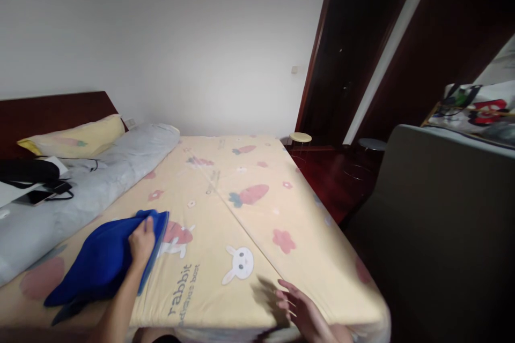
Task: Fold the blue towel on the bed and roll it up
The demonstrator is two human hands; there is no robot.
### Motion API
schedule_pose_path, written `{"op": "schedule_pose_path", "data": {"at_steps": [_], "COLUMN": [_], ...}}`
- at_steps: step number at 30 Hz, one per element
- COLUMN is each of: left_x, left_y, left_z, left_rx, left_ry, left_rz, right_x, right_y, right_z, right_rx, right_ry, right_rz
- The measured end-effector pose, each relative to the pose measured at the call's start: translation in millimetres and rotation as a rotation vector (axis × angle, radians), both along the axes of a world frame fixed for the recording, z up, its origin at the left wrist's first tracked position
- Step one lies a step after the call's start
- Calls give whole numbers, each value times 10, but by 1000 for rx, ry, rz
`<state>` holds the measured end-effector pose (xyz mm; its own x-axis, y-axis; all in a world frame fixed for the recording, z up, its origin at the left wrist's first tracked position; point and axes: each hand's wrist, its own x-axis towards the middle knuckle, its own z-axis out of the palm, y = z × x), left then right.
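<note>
The blue cloth [102, 260] lies at about 8 o'clock in your view, bunched on the near left part of the bed [257, 225], on top of the yellow sheet printed with carrots and rabbits. Your left hand [141, 241] rests on the cloth's right edge, fingers curled down over the fabric in a loose grip, the thumb side hidden, so I cannot tell how firmly it pinches. Your right hand [300, 311] sits at 5 o'clock near the foot edge of the bed, open and spread, holding nothing, hovering just over the sheet with its shadow beside it.

To handle the cloth well, I would take hold of a true corner or hem and not a bunched fold, since the fabric is heaped and its layers are hard to tell apart. Bring the free hand across to 7 o'clock to take a second edge, so the cloth lifts flat and does not drag the sheet.

At 9 o'clock a rolled grey quilt [80, 193] runs just beyond the cloth, with a yellow pillow [76, 139] at 10 o'clock and a phone [38, 196] with cables by it.
</note>
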<state>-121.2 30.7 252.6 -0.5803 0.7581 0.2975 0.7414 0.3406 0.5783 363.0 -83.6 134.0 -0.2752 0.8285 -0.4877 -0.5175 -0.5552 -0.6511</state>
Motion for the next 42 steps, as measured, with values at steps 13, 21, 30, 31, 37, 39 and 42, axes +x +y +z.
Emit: {"op": "schedule_pose_path", "data": {"at_steps": [13, 21, 30, 31, 37, 39, 42], "left_x": [2378, 1508, 1395, 1380, 1506, 1576, 1650], "left_y": [-907, -972, -784, -759, -725, -748, -784], "left_z": [-1313, -1822, -1873, -1875, -1809, -1762, -1700], "left_rx": [-355, -401, -373, -368, -274, -258, -261], "left_ry": [-499, 228, -99, -157, -353, -426, -510], "left_rz": [-988, -694, -281, -316, -423, -456, -499], "right_x": [-768, -241, -570, -683, -1363, -1551, -1738], "right_y": [256, 307, 173, 154, 203, 285, 408], "right_z": [-488, -516, -348, -331, -283, -258, -236], "right_rx": [182, 194, 630, 705, 753, 728, 683], "right_ry": [-450, -481, -1027, -1024, -929, -925, -953], "right_rz": [-280, -544, -310, -157, 258, 272, 248]}}
